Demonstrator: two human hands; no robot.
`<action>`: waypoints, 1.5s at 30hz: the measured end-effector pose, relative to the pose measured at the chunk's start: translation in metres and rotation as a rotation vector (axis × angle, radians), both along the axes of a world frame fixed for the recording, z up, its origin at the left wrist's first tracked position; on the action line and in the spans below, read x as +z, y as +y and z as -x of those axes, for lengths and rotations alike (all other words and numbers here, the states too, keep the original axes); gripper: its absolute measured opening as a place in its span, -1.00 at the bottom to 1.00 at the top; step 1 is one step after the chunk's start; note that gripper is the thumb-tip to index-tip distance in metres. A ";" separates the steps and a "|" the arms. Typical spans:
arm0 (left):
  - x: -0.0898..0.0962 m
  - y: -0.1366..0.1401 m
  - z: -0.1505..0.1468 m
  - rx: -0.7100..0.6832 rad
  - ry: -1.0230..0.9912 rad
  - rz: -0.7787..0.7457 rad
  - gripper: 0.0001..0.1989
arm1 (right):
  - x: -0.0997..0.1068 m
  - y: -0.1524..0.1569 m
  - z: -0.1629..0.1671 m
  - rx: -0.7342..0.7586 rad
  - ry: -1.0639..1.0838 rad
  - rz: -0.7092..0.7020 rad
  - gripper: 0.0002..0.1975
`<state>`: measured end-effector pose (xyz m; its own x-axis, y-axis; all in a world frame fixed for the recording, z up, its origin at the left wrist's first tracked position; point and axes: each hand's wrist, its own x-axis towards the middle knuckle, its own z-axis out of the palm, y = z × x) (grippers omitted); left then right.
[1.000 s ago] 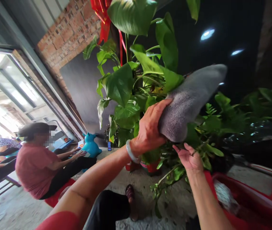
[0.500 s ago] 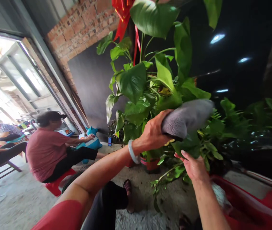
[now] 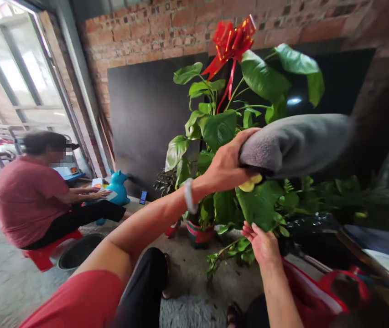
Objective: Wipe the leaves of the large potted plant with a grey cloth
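My left hand (image 3: 226, 157), with a pale bangle at the wrist, is closed on a long, fuzzy grey plush thing (image 3: 293, 146) with a dark lower edge. Its far end is blurred, and I cannot make out its exact kind. Just under it shows a yellow patch (image 3: 251, 183). A large green leaf (image 3: 261, 205) hangs below, and my right hand (image 3: 261, 241) holds its lower tip between thumb and fingers. Both hands are in front of a tall leafy potted plant (image 3: 220, 130), whose pot (image 3: 197, 234) stands on the floor.
A red ribbon bow (image 3: 233, 41) tops the plant, before a dark panel (image 3: 146, 118) and a brick wall. At left a person (image 3: 33, 196) sits on a red stool (image 3: 47, 255) near a black basin (image 3: 80, 251) and a blue toy animal (image 3: 118, 187). Red items (image 3: 317, 291) lie at lower right.
The view has swung right and up, so the bow and more wall show. The grey plush thing is raised off the leaves it lay against. My right hand stays at the leaf's tip.
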<state>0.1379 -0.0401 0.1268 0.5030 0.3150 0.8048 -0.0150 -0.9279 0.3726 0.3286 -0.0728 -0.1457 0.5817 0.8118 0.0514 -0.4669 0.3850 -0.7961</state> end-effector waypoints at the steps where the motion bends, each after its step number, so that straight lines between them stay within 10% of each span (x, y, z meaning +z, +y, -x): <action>1: -0.007 0.009 -0.008 0.108 0.069 0.050 -0.18 | 0.003 -0.002 0.002 0.000 0.001 0.033 -0.55; 4: -0.046 0.019 -0.013 0.156 0.516 0.216 -0.32 | 0.010 -0.008 0.005 -0.023 0.010 0.106 -0.55; 8: -0.078 0.000 0.028 -0.149 0.670 0.320 -0.37 | 0.016 -0.014 0.001 -0.096 0.014 0.119 -0.56; 16: -0.014 0.015 0.032 -0.030 -0.037 0.010 -0.18 | 0.022 -0.022 -0.007 -0.021 -0.007 0.215 -0.65; 20: -0.074 0.021 0.022 0.129 0.521 0.257 -0.24 | 0.019 -0.034 -0.011 -0.028 0.011 0.235 -0.67; 25: -0.144 0.013 0.075 -0.098 0.870 0.457 -0.28 | 0.003 -0.053 -0.015 -0.031 0.053 0.293 -0.55; 30: -0.107 0.025 0.110 -0.071 0.494 0.477 -0.32 | -0.053 -0.080 0.001 -0.037 0.021 0.443 -0.46; 35: -0.078 0.058 0.071 0.142 0.058 0.152 -0.22 | -0.109 -0.105 0.019 -0.168 -0.255 0.493 -0.43; 41: -0.148 0.054 0.041 0.204 0.726 0.215 -0.24 | -0.118 -0.110 0.016 -0.129 -0.400 0.531 -0.39; 45: -0.122 0.019 0.073 -0.123 0.679 0.132 -0.24 | -0.118 -0.116 0.001 -0.189 -0.302 0.522 -0.38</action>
